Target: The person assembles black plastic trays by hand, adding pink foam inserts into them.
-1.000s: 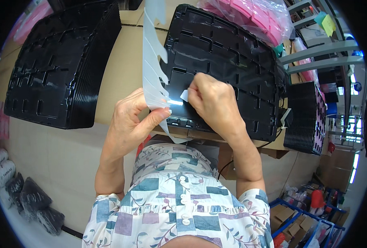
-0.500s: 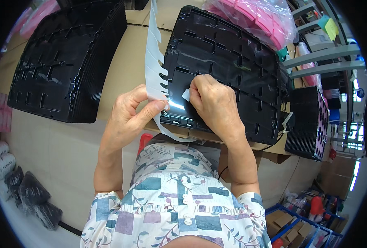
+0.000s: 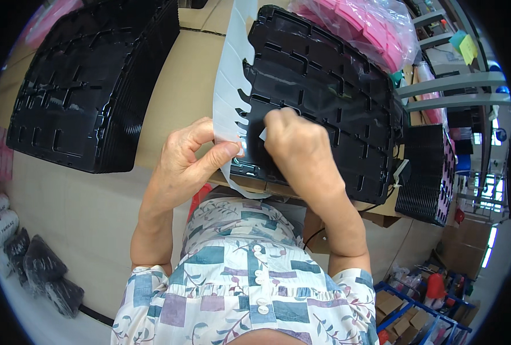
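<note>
My left hand [image 3: 189, 154] pinches a long white strip [image 3: 230, 95] between thumb and fingers. One edge of the strip is cut into a row of curved notches, and its lower end curls down past the table edge. Over the near left part of a black moulded plastic tray [image 3: 330, 98], my right hand [image 3: 301, 146] is closed, its fingertips turned down and slightly blurred. A small white piece [image 3: 262, 134], like a bit of sticker, shows at those fingertips. The strip overlaps the left edge of this tray.
A tall stack of black trays [image 3: 66, 92] stands at the left. Pink pieces in clear plastic [image 3: 370, 29] lie beyond the tray. At the right are another black stack [image 3: 422, 167] and grey metal bars [image 3: 451, 85]. Blue-framed bins [image 3: 422, 316] sit at lower right.
My left hand and the strip have shifted a little to the right. The right hand has moved slightly too and is now blurred; less of the small white piece shows.
</note>
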Demonstrator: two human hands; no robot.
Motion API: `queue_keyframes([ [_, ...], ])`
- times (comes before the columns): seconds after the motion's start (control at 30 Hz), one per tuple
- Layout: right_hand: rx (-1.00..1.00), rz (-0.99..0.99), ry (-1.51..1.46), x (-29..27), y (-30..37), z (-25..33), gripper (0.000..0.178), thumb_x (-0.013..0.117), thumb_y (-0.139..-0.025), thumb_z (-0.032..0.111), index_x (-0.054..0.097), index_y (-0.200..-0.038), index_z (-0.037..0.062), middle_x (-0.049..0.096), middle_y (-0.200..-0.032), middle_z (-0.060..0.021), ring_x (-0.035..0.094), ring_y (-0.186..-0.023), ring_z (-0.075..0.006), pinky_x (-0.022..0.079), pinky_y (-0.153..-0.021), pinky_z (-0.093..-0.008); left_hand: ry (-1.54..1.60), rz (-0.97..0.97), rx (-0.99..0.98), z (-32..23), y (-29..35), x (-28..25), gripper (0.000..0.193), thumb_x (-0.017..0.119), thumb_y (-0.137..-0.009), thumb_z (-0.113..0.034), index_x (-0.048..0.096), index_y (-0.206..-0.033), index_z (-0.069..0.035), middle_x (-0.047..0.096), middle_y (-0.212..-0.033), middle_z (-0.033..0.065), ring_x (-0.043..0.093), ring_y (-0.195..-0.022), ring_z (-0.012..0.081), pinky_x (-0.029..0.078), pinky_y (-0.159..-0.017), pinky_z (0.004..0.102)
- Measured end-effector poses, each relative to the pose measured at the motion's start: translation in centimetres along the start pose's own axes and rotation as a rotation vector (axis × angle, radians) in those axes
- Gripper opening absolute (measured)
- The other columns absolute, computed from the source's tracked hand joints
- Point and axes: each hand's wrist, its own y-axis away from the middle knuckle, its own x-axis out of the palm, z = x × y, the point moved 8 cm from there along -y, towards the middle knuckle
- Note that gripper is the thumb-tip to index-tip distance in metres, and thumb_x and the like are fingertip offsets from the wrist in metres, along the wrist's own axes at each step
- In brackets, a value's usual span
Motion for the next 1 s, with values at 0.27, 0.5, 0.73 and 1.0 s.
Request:
queue_keyframes([
  [0.27, 0.301, -0.085, -1.021, -0.1, 1.3, -5.5, 0.007, 0.060, -0.089, 0.005, 0.058, -0.082, 0.0028, 0.051, -0.066, 0.0023, 0.052, -0.059, -0.0088, 0.042, -0.050, -0.0259, 0.037, 0.001, -0.011, -0.3, 0.3, -0.1, 0.013, 0.064, -0.093, -0.009, 0.070, -0.097, 0.002, 0.065, -0.090, 0.0069, 0.061, -0.085, 0.0130, 0.047, -0.076, 0.0262],
  [0.5, 0.498, -0.098, -2.259, 1.9, 5.8, -5.9, 0.014, 0.057, -0.088, -0.001, 0.047, -0.092, 0.0079, 0.062, -0.085, -0.0167, 0.041, -0.053, -0.0031, 0.031, -0.038, -0.0157, -0.122, -0.094, 0.091, -2.9, 0.2, 1.2, 0.013, 0.054, -0.095, 0.001, 0.067, -0.098, 0.002, 0.063, -0.087, 0.0058, 0.058, -0.082, 0.0104, 0.045, -0.073, 0.0225],
  [0.73, 0.560, 0.024, -2.263, 2.6, 5.3, -3.5, 0.008, 0.047, -0.099, 0.004, 0.054, -0.098, 0.0020, 0.048, -0.073, -0.0013, 0.030, -0.047, -0.0007, 0.027, -0.036, -0.0164, 0.142, -0.088, -0.150, -1.6, -0.3, 3.7, 0.007, 0.062, -0.091, 0.001, 0.063, -0.098, 0.002, 0.061, -0.082, 0.0010, 0.057, -0.068, 0.0021, 0.045, -0.058, 0.0165],
  [1.0, 0.510, -0.096, -1.924, 2.2, 5.9, -4.3, 0.015, 0.065, -0.095, 0.015, 0.061, -0.092, 0.0013, 0.050, -0.066, 0.0041, 0.041, -0.052, 0.0005, 0.029, -0.040, -0.0167, 0.162, -0.118, -0.125, -1.6, -0.5, 4.5, 0.007, 0.063, -0.091, 0.000, 0.056, -0.093, -0.002, 0.063, -0.079, 0.0026, 0.063, -0.064, 0.0050, 0.051, -0.054, 0.0177],
])
